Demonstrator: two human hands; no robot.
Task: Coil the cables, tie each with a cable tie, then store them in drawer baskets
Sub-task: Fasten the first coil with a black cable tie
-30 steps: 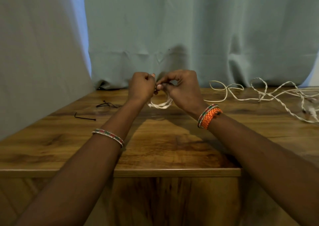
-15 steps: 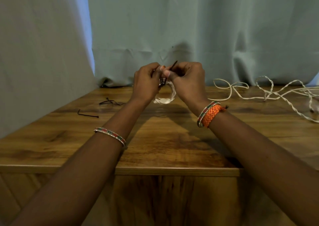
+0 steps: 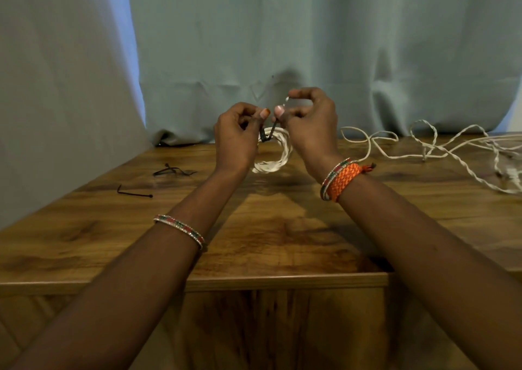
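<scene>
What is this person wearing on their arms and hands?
Both arms are bare, with no sleeves or gloves. The left forearm carries a thin beaded bangle in red, green and silver. The right wrist has a similar beaded bangle beside a wide orange braided band. No rings are visible on the left hand or right hand.

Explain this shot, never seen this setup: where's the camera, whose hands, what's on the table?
No machine here: one camera worn on a person's head looks down at their two bare hands. The left hand and right hand hold up a coiled white cable and pinch a black cable tie around it. On the wooden table, spare cable ties lie at left, and an uncoiled white cable sprawls at right. A pale curtain hangs behind.
</scene>
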